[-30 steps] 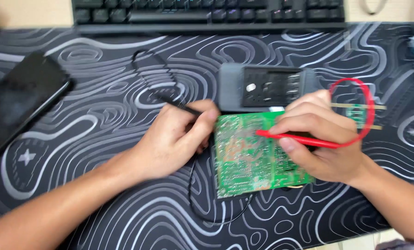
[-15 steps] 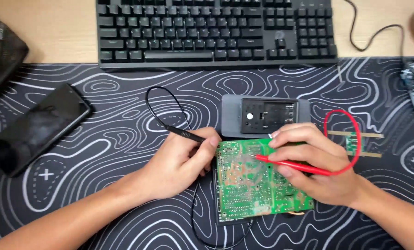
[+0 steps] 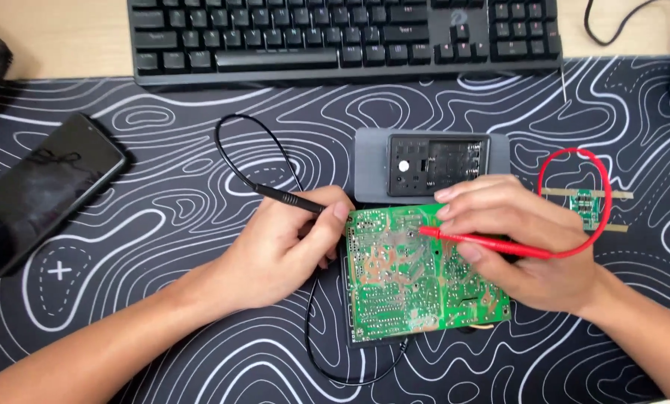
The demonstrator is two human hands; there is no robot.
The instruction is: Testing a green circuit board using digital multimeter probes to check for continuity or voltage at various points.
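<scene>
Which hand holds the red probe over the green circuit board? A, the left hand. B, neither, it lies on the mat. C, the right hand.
C: the right hand grips the red probe, its tip on the green circuit board, while the left hand holds the black probe.

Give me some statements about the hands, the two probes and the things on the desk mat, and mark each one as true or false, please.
1. The right hand holds a red probe over the green circuit board. True.
2. The left hand holds a screwdriver. False: it holds a black probe with a black lead.
3. A dark phone lies on the mat to the left. True.
4. The keyboard lies between the hands. False: it lies at the far edge, beyond the board.
5. The grey meter lies just beyond the board. True.
</scene>
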